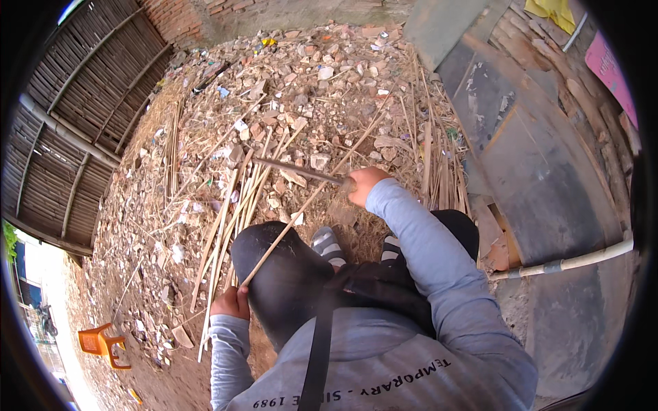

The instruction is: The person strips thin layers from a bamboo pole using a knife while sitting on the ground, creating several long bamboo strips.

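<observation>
My left hand (231, 303) is closed round the near end of a long, thin bamboo strip (288, 229). The strip slants up and away to the right, over my dark-trousered left knee. In my right hand (367, 186) is the handle of a long-bladed knife (301, 170), its blade pointing left. Blade and strip cross close to the handle; whether they touch I cannot tell. Beside my left knee several split bamboo strips (231, 207) lie in a loose pile on the ground.
Broken brick and stone rubble (325, 72) covers the ground ahead. More strips (428, 157) lie at the right. A bamboo-slat wall (86, 89) stands left, an orange plastic chair (103, 342) lower left. Dark sheet panels (541, 164) and a bamboo pole (582, 259) flank the right side.
</observation>
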Available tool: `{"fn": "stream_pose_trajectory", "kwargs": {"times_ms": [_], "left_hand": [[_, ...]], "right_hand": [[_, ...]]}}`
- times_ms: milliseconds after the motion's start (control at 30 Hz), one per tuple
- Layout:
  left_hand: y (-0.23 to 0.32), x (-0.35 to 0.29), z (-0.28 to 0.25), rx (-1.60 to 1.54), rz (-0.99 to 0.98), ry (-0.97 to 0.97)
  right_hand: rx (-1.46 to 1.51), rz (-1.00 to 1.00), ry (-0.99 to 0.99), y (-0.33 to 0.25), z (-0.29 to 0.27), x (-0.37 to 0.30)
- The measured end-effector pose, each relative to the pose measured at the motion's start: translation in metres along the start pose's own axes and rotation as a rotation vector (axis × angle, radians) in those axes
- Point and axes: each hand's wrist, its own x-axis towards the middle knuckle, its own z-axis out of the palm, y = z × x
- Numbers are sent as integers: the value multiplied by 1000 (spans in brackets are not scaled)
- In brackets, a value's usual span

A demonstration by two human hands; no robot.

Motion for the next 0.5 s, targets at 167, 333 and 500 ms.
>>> {"fn": "stream_pose_trajectory", "kwargs": {"times_ms": [167,333,500], "left_hand": [[0,1,0,54,-42,-14],[10,6,-3,73,-59,-29],[-2,2,10,9,-37,3]], "right_hand": [[54,-8,-150,-7,-5,5],[167,166,36,30,12,15],[72,-75,6,2,5,-3]]}}
